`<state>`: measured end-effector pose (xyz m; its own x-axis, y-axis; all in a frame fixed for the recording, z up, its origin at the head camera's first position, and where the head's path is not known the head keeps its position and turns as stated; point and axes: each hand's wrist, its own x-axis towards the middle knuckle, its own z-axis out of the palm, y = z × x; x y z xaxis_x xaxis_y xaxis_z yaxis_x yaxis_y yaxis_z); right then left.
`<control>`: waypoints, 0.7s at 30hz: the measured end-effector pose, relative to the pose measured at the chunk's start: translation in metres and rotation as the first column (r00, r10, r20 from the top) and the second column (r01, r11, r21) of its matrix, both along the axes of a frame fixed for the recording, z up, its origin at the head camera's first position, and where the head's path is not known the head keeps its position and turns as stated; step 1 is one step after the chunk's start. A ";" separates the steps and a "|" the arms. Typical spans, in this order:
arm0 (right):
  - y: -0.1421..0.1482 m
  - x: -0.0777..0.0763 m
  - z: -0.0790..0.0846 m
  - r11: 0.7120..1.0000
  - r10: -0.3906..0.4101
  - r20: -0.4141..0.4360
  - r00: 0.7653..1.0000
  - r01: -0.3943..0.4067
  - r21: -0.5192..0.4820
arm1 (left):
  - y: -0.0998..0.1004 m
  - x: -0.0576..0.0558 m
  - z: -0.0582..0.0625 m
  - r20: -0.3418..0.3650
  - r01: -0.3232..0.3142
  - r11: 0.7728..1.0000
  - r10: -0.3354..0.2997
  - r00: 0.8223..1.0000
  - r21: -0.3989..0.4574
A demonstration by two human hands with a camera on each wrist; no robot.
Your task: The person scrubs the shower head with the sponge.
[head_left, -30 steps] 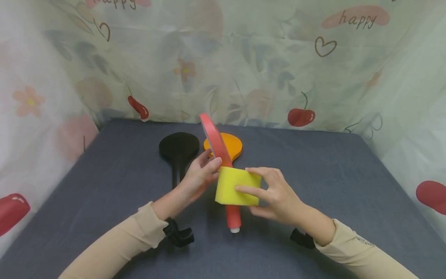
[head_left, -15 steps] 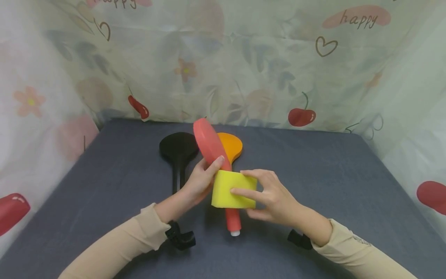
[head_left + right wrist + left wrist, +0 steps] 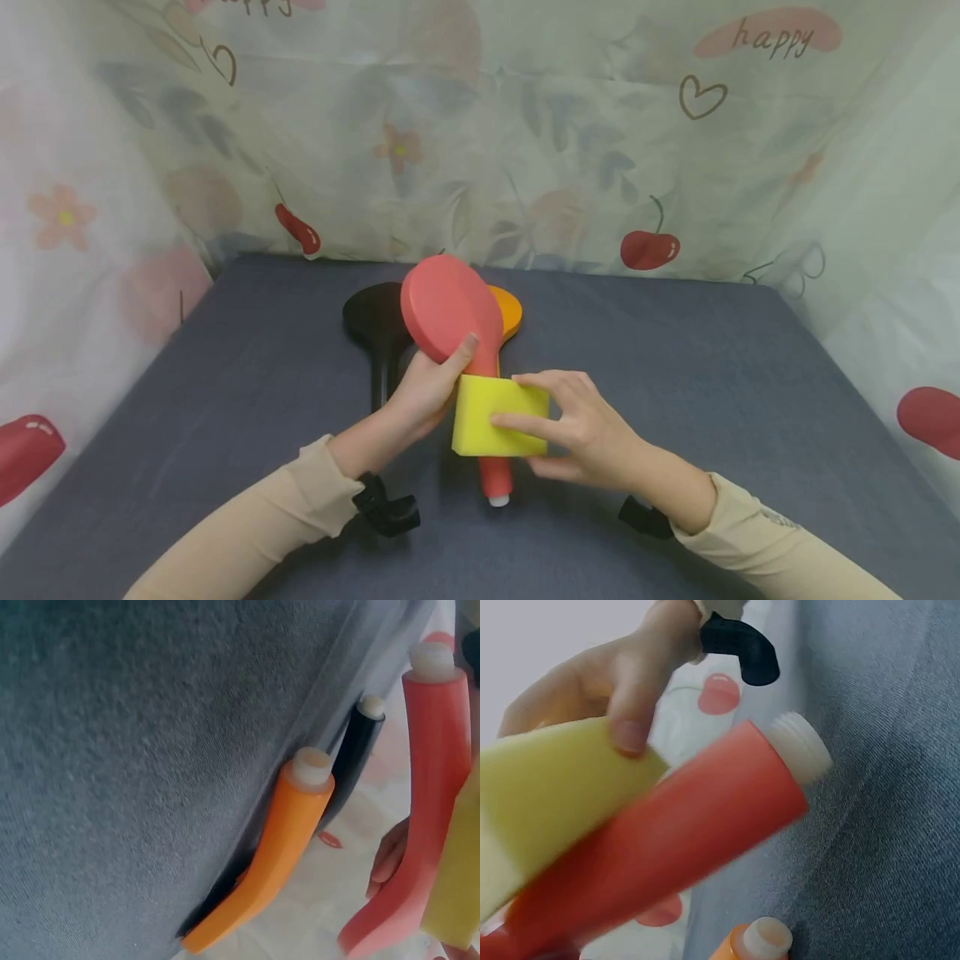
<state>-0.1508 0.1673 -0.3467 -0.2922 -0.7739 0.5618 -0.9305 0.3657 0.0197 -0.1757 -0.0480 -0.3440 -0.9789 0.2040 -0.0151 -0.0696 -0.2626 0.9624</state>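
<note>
My left hand (image 3: 423,392) grips a red handheld shower head (image 3: 442,304) at its neck, thumb on top, with the round smooth back toward the head camera. My right hand (image 3: 592,429) holds a yellow sponge (image 3: 480,433) over the front of the handle, its fingers spread over the sponge. In the left wrist view the sponge (image 3: 562,787) lies along the red handle (image 3: 667,832), which ends in a white threaded connector (image 3: 799,746). The right wrist view shows the left hand's fingertips (image 3: 390,855) behind the red neck.
A black shower head (image 3: 371,317) and an orange one (image 3: 510,310) lie on the dark grey tabletop (image 3: 675,358), beyond the hands. Both are partly hidden by the red one in the head view. A patterned cloth (image 3: 510,125) hangs behind and at both sides.
The red shower head has rotated from edge-on until its round back faces the camera, its head swinging left. The sponge and right hand have shifted slightly left and down.
</note>
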 end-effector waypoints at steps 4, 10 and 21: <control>-0.001 0.003 -0.003 0.999 0.017 -0.023 1.000 -0.017 0.029 | 0.000 -0.001 0.000 0.068 -0.045 0.999 0.046 0.997 -0.011; 0.001 0.003 -0.004 0.998 0.000 -0.038 0.999 0.002 0.056 | -0.001 -0.002 0.003 0.119 -0.025 0.997 0.016 0.993 0.070; 0.002 -0.011 0.005 0.989 -0.139 -0.054 0.989 0.136 -0.057 | -0.004 -0.001 0.008 0.135 0.034 0.983 -0.058 0.989 0.179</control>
